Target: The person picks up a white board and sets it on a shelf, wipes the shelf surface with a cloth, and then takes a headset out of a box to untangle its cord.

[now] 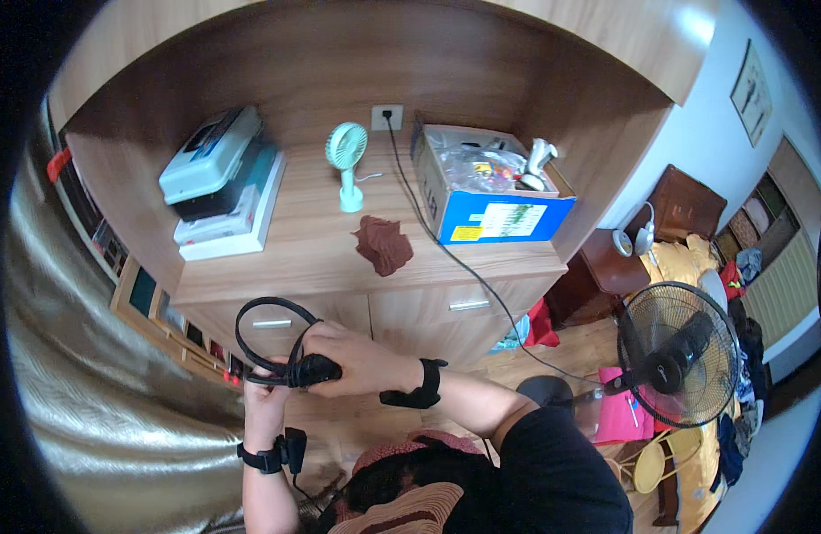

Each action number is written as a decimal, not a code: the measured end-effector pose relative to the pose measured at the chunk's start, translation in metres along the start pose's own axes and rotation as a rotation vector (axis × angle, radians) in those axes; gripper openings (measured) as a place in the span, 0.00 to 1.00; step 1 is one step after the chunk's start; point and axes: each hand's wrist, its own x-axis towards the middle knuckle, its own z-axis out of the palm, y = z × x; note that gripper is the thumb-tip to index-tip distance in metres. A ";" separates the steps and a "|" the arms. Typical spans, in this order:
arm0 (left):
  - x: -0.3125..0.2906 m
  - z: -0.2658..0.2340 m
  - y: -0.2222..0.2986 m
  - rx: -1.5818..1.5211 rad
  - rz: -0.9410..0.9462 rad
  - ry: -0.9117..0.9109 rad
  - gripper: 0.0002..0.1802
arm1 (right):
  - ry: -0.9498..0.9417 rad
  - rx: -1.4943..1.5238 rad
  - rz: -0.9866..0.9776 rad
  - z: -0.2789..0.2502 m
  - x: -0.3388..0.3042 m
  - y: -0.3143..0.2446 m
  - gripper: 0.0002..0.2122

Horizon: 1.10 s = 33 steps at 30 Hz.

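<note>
In front of the cabinet I hold a black looped cord or strap [245, 347] with both hands. One wide loop of it stands out to the left, and a dark bunched part lies by my right palm. My right hand [368, 360] is closed over the bundle from the right. Below the loop, my left hand [264, 396] is closed on its lower strands, fingers partly hidden. Each wrist wears a black band. Beyond my hands, a crumpled brown cloth [384, 246] lies on the shelf, and a mint-green handheld fan [347, 160] stands behind it.
White and dark cases [213, 165] are stacked at the shelf's left. A blue-sided cardboard box [508, 218] of bagged items stands right. A black cable [459, 261] runs from the wall socket [386, 117] down toward the standing fan [678, 354]. Gold curtain [90, 356] hangs left.
</note>
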 end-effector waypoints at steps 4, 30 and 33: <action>0.009 0.006 0.003 0.015 -0.034 0.003 0.12 | 0.067 -0.092 -0.001 -0.006 -0.007 -0.006 0.15; 0.123 0.064 -0.034 -0.483 -0.054 0.033 0.20 | 0.038 -0.122 0.048 -0.077 0.039 0.110 0.23; 0.126 0.053 -0.050 -0.705 0.012 -0.018 0.18 | 0.038 -0.156 0.078 -0.080 0.048 0.119 0.27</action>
